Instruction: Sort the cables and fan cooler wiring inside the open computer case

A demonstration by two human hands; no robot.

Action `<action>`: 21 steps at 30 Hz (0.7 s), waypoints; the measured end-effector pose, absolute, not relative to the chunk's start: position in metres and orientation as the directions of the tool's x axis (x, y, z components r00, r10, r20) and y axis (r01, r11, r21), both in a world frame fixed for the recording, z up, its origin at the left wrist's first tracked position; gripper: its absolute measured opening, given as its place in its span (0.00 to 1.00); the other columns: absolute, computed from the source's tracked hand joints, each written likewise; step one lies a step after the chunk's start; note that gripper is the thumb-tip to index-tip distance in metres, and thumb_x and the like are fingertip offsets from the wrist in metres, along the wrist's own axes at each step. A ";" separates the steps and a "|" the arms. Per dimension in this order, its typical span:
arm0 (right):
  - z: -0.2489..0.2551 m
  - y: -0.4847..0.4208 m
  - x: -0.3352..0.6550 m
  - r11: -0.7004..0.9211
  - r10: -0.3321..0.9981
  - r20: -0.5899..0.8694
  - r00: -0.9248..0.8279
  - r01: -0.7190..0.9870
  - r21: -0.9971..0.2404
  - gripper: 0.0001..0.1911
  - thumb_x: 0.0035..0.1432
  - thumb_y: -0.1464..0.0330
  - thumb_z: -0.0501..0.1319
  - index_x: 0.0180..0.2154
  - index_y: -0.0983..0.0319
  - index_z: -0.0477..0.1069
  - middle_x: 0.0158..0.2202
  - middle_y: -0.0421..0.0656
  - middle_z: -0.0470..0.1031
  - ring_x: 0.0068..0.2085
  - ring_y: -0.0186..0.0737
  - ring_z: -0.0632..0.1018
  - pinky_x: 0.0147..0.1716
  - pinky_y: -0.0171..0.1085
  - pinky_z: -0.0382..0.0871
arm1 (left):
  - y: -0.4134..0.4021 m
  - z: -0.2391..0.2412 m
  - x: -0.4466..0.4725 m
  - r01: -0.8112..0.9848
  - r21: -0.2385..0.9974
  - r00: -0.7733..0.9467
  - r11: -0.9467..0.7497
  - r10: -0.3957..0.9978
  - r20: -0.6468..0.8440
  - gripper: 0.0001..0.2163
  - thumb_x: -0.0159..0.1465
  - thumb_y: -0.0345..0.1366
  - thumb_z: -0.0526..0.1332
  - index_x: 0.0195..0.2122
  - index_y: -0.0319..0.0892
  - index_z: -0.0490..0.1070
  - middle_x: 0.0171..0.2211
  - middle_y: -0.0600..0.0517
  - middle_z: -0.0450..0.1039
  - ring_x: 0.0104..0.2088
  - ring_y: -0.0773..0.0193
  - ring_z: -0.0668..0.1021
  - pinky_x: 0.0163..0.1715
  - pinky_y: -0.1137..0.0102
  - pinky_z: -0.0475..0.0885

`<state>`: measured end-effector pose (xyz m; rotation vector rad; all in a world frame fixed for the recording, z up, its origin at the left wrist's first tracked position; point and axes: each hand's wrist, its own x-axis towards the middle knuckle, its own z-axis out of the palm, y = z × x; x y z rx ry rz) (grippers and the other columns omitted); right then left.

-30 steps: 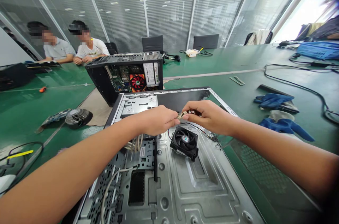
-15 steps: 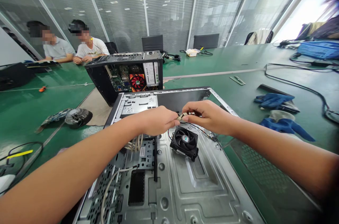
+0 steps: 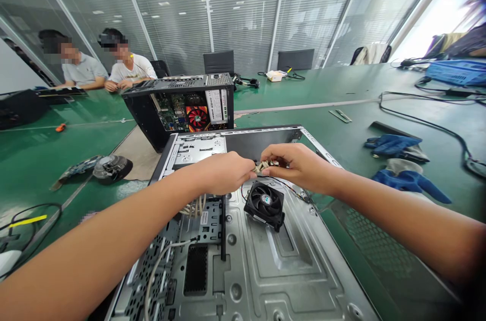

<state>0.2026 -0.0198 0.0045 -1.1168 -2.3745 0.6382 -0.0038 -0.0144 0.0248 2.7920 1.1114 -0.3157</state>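
An opened grey computer case lies flat before me. Above its middle, my left hand and my right hand meet fingertip to fingertip, both pinched closed on a small cable connector with thin wires running down into the case. A black cooling fan lies loose on the case's metal floor just below my hands. A bundle of pale cables hangs under my left hand.
A second open computer tower stands behind the case. Blue gloves lie to the right, a round part on a board to the left. Black cables cross the green table. Two people sit far left.
Hardly anything has moved; my fingertips have shifted slightly on the connector, with both hands in the same place.
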 end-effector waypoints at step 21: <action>0.004 -0.019 0.202 0.563 0.791 0.180 -0.585 0.579 -0.590 0.11 0.58 0.61 0.59 0.36 0.62 0.70 0.26 0.38 0.67 0.27 0.32 0.64 0.27 0.34 0.55 | -0.016 0.026 -0.004 0.698 0.004 0.697 -0.716 0.678 -0.233 0.18 0.69 0.44 0.43 0.36 0.41 0.69 0.29 0.46 0.74 0.25 0.61 0.72 0.22 0.69 0.57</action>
